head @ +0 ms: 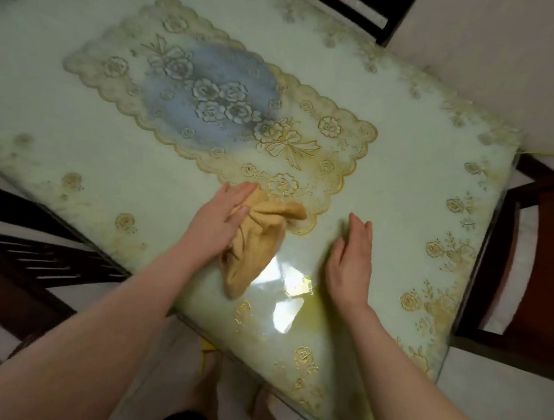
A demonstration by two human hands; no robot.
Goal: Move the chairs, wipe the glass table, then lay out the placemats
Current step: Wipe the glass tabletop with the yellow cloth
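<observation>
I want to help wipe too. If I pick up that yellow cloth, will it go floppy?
Probably floppy: the cloth is bunched in folds under the left hand, so it would likely droop. It looks thin, so probably light. On the shiny glass table it should slide easily.
</observation>
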